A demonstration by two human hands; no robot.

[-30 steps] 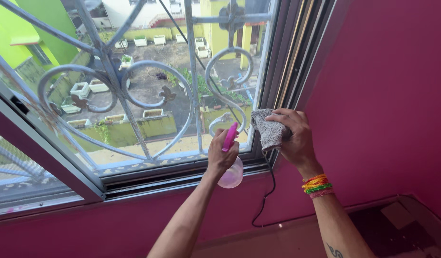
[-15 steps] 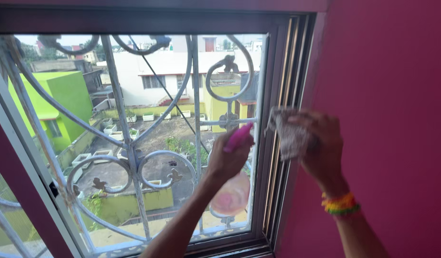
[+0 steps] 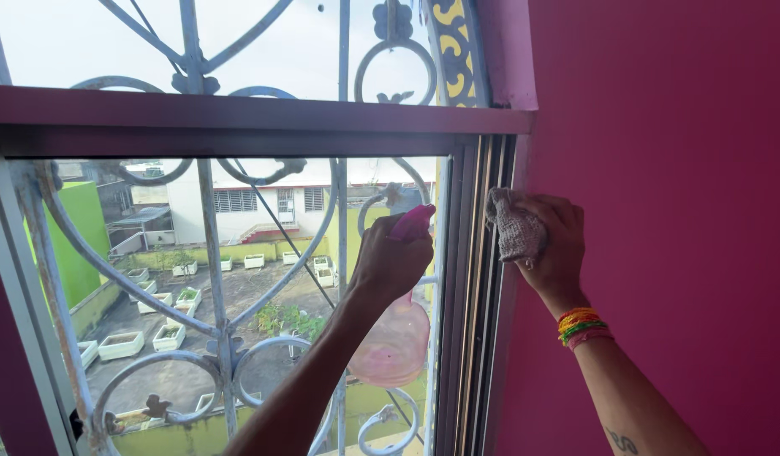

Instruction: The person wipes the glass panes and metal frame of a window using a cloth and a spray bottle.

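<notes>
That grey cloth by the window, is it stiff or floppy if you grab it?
Probably floppy: the grey cloth is bunched and crumpled inside the right hand, folding to the fingers' shape. It likely weighs little, since one hand pins it against the window frame. Its coarse, knitted-looking weave suggests it would not slip easily.

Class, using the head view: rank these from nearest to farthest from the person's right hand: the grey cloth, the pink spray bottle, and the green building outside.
1. Grey cloth: held in the right hand, against the window frame.
2. Pink spray bottle: to its left, held by the left hand.
3. Green building: far left, outside beyond the grille.
</notes>
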